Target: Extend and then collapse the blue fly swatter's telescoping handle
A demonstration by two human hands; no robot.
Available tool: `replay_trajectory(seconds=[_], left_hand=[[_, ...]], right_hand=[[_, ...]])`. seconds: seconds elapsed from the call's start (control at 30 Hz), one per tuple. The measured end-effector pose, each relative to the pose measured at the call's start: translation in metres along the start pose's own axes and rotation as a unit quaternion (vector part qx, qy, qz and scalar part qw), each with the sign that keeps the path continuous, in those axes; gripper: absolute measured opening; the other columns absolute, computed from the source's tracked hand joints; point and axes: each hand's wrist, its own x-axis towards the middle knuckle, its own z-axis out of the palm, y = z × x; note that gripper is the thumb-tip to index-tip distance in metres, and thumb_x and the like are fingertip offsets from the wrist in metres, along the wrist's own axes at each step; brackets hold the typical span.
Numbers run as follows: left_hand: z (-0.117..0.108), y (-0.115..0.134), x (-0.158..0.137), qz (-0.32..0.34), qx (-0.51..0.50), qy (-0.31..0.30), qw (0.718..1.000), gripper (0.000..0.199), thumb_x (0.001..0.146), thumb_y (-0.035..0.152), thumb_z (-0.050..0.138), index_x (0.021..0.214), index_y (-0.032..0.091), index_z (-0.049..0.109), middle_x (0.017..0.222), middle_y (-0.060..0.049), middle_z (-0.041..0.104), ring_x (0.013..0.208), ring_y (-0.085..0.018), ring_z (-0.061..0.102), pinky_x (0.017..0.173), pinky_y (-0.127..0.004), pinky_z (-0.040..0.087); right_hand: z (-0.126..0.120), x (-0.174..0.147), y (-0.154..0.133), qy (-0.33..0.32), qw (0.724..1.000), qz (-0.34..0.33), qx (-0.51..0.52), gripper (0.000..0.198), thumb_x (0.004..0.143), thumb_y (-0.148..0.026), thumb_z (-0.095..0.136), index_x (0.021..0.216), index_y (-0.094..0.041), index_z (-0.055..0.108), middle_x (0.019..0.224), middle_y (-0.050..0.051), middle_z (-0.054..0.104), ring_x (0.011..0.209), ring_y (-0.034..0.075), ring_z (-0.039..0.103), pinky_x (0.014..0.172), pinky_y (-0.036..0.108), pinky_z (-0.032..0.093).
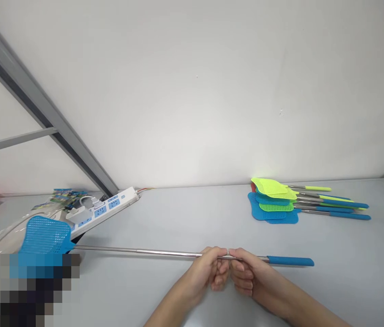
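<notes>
A fly swatter with a blue mesh head (47, 234) stretches across the front of the table, its thin metal telescopic rod drawn out long. My left hand (210, 270) is closed on the rod near the middle of the view. Right beside it, my right hand (248, 272) also grips the rod, the two thumbs almost meeting. The blue handle (290, 260) sticks out to the right of my right hand. At the left, the swatter's head lies in front of a power strip, and its lower part is hidden by a blurred patch.
Several yellow, green and blue fly swatters (273, 200) lie in a pile at the back right, handles pointing right. A white power strip (120, 202) with plugs stands at the left, near crumpled colourful packaging (66, 198). A grey metal frame (59, 122) rises behind it against the wall.
</notes>
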Motion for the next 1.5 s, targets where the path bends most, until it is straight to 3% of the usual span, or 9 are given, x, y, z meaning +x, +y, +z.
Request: replay_trajectory(seconds=[0.17,0.5,1.5], left_hand=[[0.000,0.003,-0.005,-0.019,-0.005,-0.006,1.000,0.032,0.074,0.034,0.035,0.047,0.016,0.038,0.036,0.005,0.031,0.034,-0.005,0.022,0.040,-0.021,0.016],[-0.007,0.010,-0.008,-0.085,-0.061,-0.028,0.994,0.030,0.073,0.036,0.037,0.050,0.017,0.036,0.038,0.007,0.027,0.035,-0.005,0.018,0.038,-0.020,0.012],[-0.025,0.020,-0.016,-0.092,-0.062,0.001,0.994,0.030,0.074,0.036,0.039,0.051,0.017,0.034,0.038,0.009,0.020,0.034,-0.004,0.013,0.035,-0.019,0.010]], right_hand=[[0.002,-0.002,0.001,-0.005,0.999,0.015,0.045,0.035,0.074,-0.035,0.045,0.048,-0.017,0.032,0.044,-0.008,0.017,0.040,0.006,0.013,0.042,0.021,0.014],[0.004,-0.006,-0.006,0.020,0.999,0.004,0.025,0.035,0.074,-0.034,0.046,0.048,-0.017,0.031,0.045,-0.007,0.018,0.041,0.006,0.013,0.042,0.022,0.014],[0.001,-0.011,-0.019,0.013,1.000,-0.024,0.011,0.033,0.077,-0.029,0.045,0.050,-0.017,0.031,0.046,-0.007,0.018,0.042,0.006,0.013,0.042,0.022,0.013]])
